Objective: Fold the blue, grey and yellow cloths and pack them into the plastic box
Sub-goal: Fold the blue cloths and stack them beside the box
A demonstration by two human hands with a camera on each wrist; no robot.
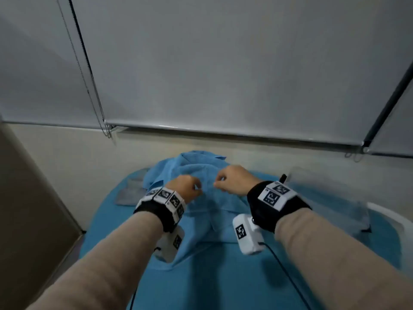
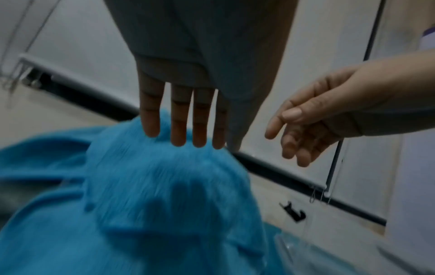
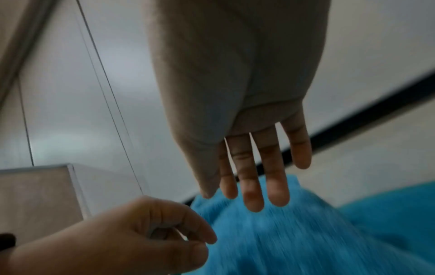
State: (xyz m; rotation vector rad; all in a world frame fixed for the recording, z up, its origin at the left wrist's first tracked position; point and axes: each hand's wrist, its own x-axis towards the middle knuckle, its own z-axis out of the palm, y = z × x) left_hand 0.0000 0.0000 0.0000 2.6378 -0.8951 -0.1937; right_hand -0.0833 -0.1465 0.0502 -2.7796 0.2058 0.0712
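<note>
Here both hands, left hand (image 1: 186, 187) and right hand (image 1: 232, 179), hover loosely curled, holding nothing, above the crumpled blue fabric cloth (image 1: 190, 168).

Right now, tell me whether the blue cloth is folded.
Not folded: the blue cloth lies in a rumpled heap, corners sticking out, beneath both hands.

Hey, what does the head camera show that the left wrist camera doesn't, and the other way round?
Only the head view: the marker bands on both wrists, the white camera units under them, and the back of the left hand. Only the left wrist view: that hand's fingers from below, and a black hook on the wall. Both: the crumpled blue cloth, the right hand, the plastic box and the blind's bottom rail.
</note>
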